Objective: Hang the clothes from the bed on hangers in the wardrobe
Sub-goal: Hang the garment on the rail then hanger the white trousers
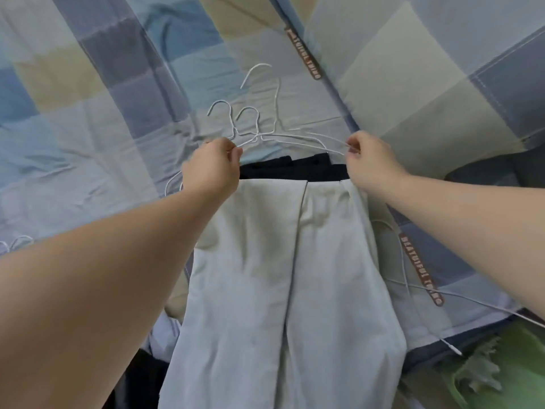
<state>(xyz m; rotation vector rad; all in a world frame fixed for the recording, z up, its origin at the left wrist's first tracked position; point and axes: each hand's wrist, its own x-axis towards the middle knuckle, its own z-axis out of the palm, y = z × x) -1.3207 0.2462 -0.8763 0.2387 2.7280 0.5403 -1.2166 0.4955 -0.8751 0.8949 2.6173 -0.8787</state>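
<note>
Both hands pinch a bunch of white wire hangers with three hooks showing, the left hand curled on its left end and the right hand nipping its right end, just above the bed. Just near of them lies one pale garment, spread flat towards the near edge, with one dark garment showing at its far end. Around them spreads a checked quilt, with one more hanger lying to the right, wire loops at the left edge, and something green near right.
</note>
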